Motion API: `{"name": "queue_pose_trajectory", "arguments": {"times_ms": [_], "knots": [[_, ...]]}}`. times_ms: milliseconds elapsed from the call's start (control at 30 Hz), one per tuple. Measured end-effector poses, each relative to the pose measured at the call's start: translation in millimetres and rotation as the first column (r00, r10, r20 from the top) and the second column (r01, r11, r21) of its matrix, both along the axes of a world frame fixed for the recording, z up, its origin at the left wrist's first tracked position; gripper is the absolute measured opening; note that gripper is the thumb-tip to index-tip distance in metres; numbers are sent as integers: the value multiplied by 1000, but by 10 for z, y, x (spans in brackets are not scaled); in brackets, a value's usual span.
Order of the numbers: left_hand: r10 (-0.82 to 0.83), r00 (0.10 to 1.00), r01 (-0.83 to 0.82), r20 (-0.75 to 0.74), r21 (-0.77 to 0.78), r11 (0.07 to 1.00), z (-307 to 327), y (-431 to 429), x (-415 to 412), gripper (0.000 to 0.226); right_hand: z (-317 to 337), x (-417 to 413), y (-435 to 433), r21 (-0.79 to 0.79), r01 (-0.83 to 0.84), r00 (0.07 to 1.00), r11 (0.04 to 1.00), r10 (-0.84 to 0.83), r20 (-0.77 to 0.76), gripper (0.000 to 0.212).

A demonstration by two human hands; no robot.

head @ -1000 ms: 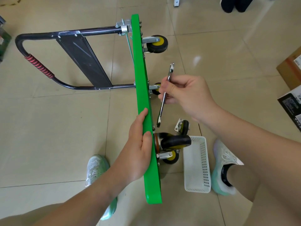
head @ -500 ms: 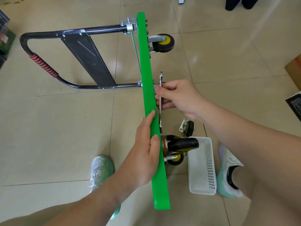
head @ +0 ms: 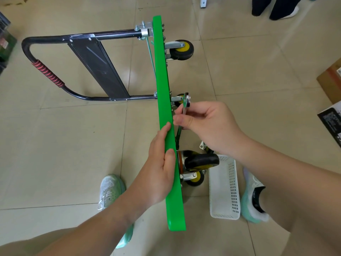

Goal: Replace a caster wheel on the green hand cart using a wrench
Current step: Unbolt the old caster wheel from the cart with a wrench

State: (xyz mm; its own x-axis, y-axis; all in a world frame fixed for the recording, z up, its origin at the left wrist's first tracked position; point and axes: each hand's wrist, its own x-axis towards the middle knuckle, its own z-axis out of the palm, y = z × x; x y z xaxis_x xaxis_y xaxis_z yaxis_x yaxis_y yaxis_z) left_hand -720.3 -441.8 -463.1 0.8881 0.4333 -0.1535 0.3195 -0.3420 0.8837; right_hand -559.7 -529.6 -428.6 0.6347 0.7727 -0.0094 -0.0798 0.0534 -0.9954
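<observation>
Green hand cart stands on its edge on the tiled floor, deck seen edge-on, black handle w/ red grip folded out to the left. My left hand wraps the deck's upper edge, thumb on the wheel side, fingers on the other side, closed tight around the board, just above the big black caster. My right hand is on the wheel side, fingers pinched around the wrench. Wrench runs nearly parallel to the deck, ring end up near the middle caster, lower end down by the deck underside just above the big caster's mount; can't tell if it's on a nut. Far caster, yellow hub, sits at the top end. Another yellow-hub wheel under the big black one. Loose small caster on the floor, partly hidden behind my right wrist. White perforated basket on the floor right beside the cart, between it and my right shoe. Left shoe on the other side of the deck.
</observation>
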Motion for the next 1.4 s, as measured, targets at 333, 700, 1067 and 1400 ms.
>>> {"name": "queue_pose_trajectory", "arguments": {"times_ms": [333, 700, 1067, 1400], "knots": [[22, 1000, -22, -20, 5, 1000, -11, -4, -8, 55, -11, -322, -284, 40, -40, 999, 998, 39, 19, 38], [4, 1000, -4, 12, -32, 999, 8, -7, -5, 60, 57, -86, -51, 104, 42, 995, 994, -51, 84, 30], [-10, 1000, 10, -11, -37, 999, -16, 12, -21, 58, 195, 293, 157, -38, 99, 995, 994, -97, 34, 16], [-16, 1000, 15, -21, -53, 999, -3, 16, -23, 59, -124, 479, 344, -178, 41, 989, 983, -65, -135, 4]]}}
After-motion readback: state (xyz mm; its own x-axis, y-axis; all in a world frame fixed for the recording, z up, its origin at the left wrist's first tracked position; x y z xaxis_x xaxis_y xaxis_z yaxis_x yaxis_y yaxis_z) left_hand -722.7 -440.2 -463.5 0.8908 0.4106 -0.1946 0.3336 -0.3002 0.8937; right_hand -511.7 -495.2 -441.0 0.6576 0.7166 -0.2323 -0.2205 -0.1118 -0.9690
